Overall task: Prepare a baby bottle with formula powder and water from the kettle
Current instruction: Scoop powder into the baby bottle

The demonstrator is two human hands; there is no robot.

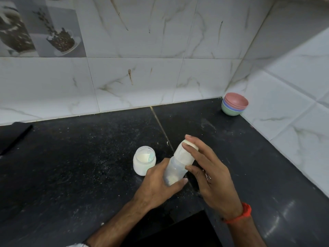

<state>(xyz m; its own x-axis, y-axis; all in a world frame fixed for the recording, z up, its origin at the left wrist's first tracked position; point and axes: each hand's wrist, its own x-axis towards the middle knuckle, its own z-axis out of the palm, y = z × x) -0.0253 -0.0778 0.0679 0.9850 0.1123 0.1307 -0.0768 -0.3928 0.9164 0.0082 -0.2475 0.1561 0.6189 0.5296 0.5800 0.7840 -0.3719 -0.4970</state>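
A translucent baby bottle [178, 164] with a cloudy cap stands tilted above the black counter, with some pale powder at its bottom. My left hand [158, 182] grips its lower body, thumb across the base. My right hand [210, 168] holds the capped top, with fingers laid over the cap. To the left of the bottle stands an open clear jar [144, 160] of white formula powder with a scoop inside. No kettle is in view.
A stack of coloured bowls [234, 106] sits in the far right corner against the tiled walls. A dark flat object [12, 136] lies at the left edge. Powder specks dot the black counter [80, 157]. The counter's front edge drops off near my arms.
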